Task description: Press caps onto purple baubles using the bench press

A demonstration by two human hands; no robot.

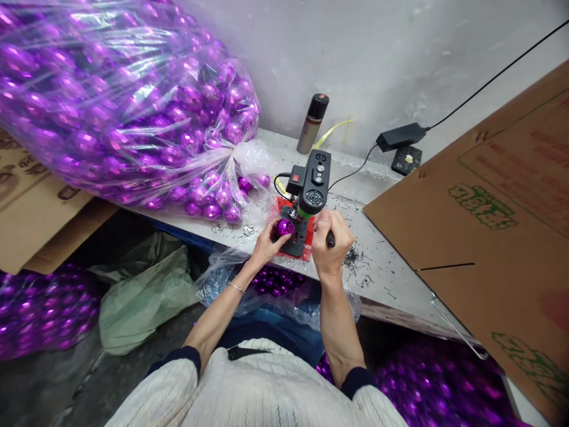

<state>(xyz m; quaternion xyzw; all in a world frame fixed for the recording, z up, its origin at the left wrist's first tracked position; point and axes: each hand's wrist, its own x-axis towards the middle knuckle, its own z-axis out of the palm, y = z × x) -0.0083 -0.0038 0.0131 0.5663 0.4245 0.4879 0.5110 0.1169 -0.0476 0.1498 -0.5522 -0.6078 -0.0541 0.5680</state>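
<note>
A shiny purple bauble (285, 227) is held between the thumb and fingers of my left hand (265, 243). It sits at the black base (294, 244) of a small bench machine, beneath the machine's black head (316, 181). My right hand (332, 240) is closed in a fist around a black handle (330, 239) on the machine's right side; only the handle's end shows. Red sheeting (307, 252) lies under the base.
A large clear bag of purple baubles (146, 112) fills the left of the table. Behind the machine stand a spray can (313, 123) and a power adapter (401, 137). Black bits (353, 258) litter the table. A cardboard box (484, 231) blocks the right; an open bag of baubles (278, 281) hangs below.
</note>
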